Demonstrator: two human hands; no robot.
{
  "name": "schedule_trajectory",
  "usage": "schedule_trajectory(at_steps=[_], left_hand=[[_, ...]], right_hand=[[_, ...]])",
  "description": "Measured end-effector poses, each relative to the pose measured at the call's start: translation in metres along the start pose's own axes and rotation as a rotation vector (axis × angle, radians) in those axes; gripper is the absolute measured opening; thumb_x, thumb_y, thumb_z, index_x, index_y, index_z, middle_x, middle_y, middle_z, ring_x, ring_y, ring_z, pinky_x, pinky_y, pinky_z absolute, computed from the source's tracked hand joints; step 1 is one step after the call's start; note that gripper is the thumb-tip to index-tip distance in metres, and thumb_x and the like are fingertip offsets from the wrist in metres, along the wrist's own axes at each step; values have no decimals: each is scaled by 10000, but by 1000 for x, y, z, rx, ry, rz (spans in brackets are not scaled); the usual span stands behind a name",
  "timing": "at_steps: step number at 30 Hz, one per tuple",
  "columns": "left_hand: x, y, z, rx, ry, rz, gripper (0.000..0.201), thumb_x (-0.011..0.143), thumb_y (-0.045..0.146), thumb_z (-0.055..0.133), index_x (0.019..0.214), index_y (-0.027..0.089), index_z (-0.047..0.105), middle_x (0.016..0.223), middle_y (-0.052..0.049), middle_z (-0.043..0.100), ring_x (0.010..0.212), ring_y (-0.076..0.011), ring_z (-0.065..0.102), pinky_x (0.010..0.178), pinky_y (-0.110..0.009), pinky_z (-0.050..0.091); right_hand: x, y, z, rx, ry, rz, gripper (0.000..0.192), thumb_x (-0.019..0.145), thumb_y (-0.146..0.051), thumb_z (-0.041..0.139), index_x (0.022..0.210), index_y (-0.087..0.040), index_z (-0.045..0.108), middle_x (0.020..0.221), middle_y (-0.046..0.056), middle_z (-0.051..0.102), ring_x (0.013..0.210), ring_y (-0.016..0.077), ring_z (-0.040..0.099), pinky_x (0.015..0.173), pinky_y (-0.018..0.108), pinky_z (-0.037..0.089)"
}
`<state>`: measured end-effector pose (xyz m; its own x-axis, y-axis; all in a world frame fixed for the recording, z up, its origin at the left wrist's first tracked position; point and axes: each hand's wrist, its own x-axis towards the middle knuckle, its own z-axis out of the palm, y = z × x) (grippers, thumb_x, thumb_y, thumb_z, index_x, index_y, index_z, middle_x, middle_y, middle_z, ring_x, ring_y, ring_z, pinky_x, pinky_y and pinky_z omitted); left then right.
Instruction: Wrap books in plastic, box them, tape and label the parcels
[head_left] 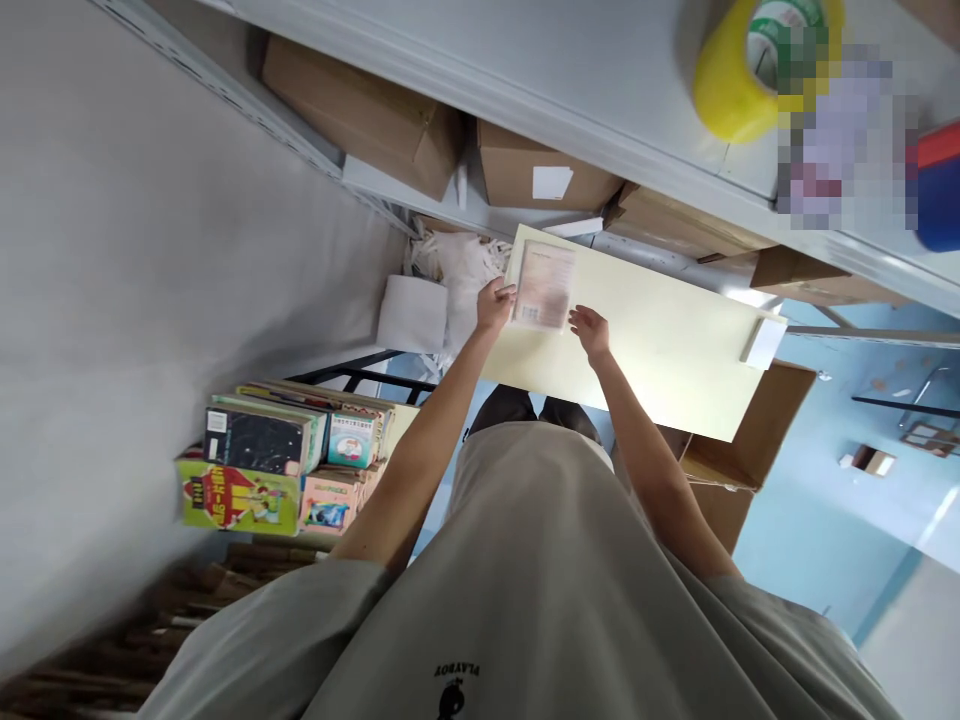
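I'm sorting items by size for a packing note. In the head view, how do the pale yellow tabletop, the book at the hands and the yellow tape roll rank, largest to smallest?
1. Pale yellow tabletop, clearly the largest.
2 and 3. Book and yellow tape roll look about alike; the roll sits much nearer the camera, so I would not rank them.

Booklet (543,287): pale pink-beige, printed. Table (675,340): cream-yellow. Tape roll (731,80): bright yellow, green-and-white core label. Cardboard boxes (360,110): brown. Stacked books (281,465): multicoloured covers, one black, one yellow-green. Floor (817,520): light blue.
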<state>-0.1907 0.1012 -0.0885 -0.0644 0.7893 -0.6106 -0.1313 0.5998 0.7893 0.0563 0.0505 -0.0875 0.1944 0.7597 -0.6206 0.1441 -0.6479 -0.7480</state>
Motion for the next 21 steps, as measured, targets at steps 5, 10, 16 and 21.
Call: schedule_trajectory(at_steps=[5, 10, 16, 21], left_hand=[[-65, 5, -23, -259, -17, -66, 881, 866, 310, 1012, 1637, 103, 640, 1357, -231, 916, 1201, -317, 915, 1221, -517, 668], [-138, 10, -39, -262, 27, -23, 621, 886, 489, 1084, 1336, 136, 842, 1179, -176, 953, 1061, -327, 944, 1106, -478, 730], [-242, -17, -57, -406, 226, 80, 497, 971, 482, 1033, 1337, 192, 865, 1338, -160, 935, 1162, -323, 943, 1122, -467, 729], [-344, -62, -63, -504, 433, 119, 614, 849, 475, 1120, 1333, 190, 870, 1359, -156, 931, 1088, -299, 945, 961, -383, 748]], right_hand=[[-38, -7, -19, 9, -99, -4, 697, 780, -753, 946, 1243, -254, 802, 1404, 189, 905, 1255, 331, 878, 1194, 578, 662], [-64, -21, -19, -29, -285, -90, 722, 777, -777, 988, 1260, -266, 825, 1392, 165, 914, 1251, 333, 888, 1219, 569, 658], [-108, -23, 18, -131, -645, -146, 770, 813, -846, 983, 1311, -275, 845, 1403, 153, 916, 1292, 353, 891, 1247, 593, 665], [-157, -1, 53, -195, -921, -137, 877, 754, -923, 1002, 1316, -265, 859, 1395, 156, 919, 1291, 372, 888, 1240, 595, 680]])
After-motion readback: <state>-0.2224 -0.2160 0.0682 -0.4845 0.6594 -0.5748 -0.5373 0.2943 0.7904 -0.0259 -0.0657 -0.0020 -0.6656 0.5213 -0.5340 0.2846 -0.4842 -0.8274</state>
